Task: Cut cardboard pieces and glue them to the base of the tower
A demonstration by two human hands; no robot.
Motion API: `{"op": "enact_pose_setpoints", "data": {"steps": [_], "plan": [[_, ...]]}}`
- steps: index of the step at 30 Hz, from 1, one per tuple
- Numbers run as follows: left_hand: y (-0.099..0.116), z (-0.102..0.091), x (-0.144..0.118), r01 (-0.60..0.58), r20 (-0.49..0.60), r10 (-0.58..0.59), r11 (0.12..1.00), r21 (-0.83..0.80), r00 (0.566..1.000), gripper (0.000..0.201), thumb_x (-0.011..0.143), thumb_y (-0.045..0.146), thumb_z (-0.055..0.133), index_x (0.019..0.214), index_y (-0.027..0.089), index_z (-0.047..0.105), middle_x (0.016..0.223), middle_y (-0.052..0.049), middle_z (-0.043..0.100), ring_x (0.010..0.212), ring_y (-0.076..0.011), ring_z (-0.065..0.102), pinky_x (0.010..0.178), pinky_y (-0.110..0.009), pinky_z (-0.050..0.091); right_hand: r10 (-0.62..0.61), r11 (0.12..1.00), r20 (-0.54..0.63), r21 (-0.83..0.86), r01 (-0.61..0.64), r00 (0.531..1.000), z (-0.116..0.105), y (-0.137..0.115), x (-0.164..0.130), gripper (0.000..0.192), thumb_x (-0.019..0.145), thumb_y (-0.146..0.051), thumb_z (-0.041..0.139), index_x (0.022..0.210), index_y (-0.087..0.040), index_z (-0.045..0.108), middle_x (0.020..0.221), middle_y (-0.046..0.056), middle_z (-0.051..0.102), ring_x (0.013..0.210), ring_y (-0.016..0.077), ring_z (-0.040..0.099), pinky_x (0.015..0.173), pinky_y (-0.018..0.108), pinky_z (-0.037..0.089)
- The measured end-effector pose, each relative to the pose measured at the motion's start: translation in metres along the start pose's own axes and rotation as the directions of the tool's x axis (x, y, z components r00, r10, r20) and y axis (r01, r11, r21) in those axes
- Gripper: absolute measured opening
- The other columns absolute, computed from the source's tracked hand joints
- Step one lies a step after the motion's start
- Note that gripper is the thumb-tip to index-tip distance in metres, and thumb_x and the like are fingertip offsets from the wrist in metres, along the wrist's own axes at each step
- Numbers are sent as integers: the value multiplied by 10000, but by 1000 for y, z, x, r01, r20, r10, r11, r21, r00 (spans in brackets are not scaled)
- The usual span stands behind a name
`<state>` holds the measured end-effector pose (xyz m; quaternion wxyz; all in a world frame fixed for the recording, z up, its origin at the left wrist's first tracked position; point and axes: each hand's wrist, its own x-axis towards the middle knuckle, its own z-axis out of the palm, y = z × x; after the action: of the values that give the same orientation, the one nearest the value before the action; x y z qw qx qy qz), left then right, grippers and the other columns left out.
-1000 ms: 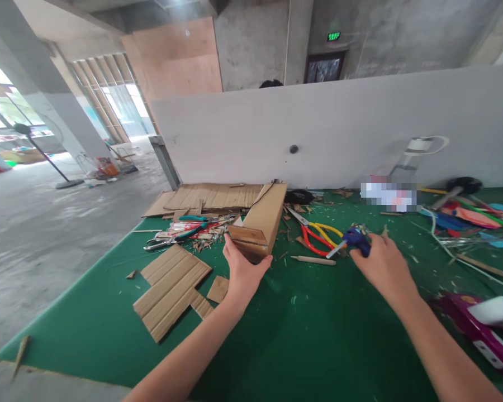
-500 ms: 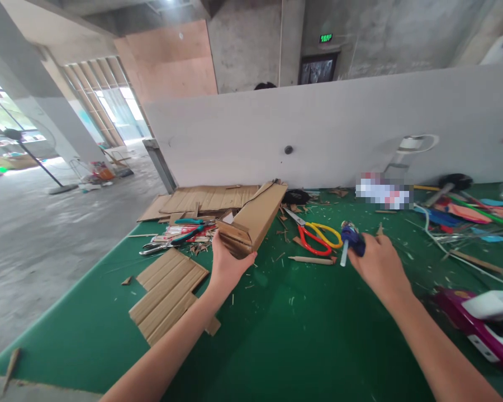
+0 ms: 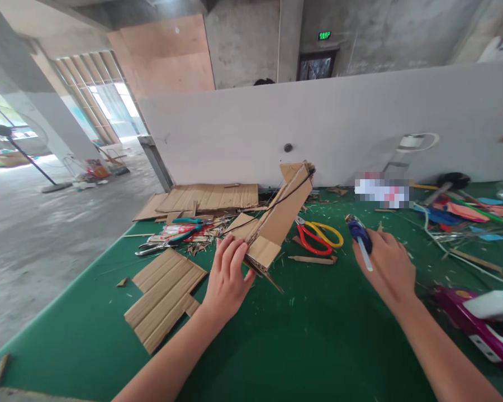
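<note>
My left hand (image 3: 227,277) grips the near end of a long folded cardboard piece (image 3: 281,212), which tilts up and away over the green table (image 3: 310,335). My right hand (image 3: 389,267) holds a small blue glue gun (image 3: 360,237) with a pale glue stick jutting from it toward me. Red-and-yellow scissors (image 3: 318,234) lie on the table between the cardboard and the glue gun.
Flat corrugated cardboard sheets (image 3: 163,296) lie at the near left, more (image 3: 209,196) at the back by the grey partition (image 3: 339,123). Pliers with teal handles (image 3: 171,237) and scraps sit left of centre. A purple-and-white device (image 3: 486,321) and coloured clutter (image 3: 469,215) crowd the right.
My left hand has tipped the cardboard piece up from lying low to standing at a slant. My right hand has turned the glue gun so its stick points toward me.
</note>
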<state>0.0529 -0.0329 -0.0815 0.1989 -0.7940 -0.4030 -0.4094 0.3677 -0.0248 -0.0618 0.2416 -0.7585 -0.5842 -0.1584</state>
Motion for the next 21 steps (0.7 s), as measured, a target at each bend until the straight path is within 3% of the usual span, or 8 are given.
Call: {"op": "enact_pose_setpoints", "data": {"steps": [6,10,13,17,21], "plan": [[1,0,-4,-62,-11,63,995,74,998,583,791,106,573,1309,201,324,1240,-140,496,1324,-307,342,1077,-566,326,63,997,13,43,-64,998,1,-1,2,363,907,-423,370,1128,-196,548,1023,119,641,795,268,618,511,308,358],[4,-1,-4,-111,-38,119,980,165,992,539,783,95,576,1277,170,374,1195,-143,503,1284,-302,381,1083,-587,293,84,996,21,40,-85,996,1,-3,1,441,913,-491,318,1162,-199,535,1061,124,638,754,261,626,482,306,334],[4,-1,0,-43,-99,61,984,172,993,549,758,128,624,1249,167,382,1205,-158,454,1284,-336,376,1060,-610,305,80,996,39,36,-81,996,0,-5,0,457,919,-506,282,1167,-210,525,1095,114,631,768,268,627,481,309,334],[-1,-2,4,25,-85,-17,996,86,996,603,707,149,676,1219,186,360,1332,-189,290,1352,-426,229,1031,-633,327,92,994,67,49,-95,993,3,-5,1,455,916,-516,277,1151,-224,535,1106,107,629,761,268,624,482,315,350],[-3,-2,3,67,-45,-66,997,24,997,649,687,129,675,1233,221,338,1398,-180,195,1349,-408,247,1008,-591,388,109,993,81,44,-113,991,5,-4,1,462,914,-513,275,1138,-218,550,1075,119,633,726,266,619,493,329,370]]}}
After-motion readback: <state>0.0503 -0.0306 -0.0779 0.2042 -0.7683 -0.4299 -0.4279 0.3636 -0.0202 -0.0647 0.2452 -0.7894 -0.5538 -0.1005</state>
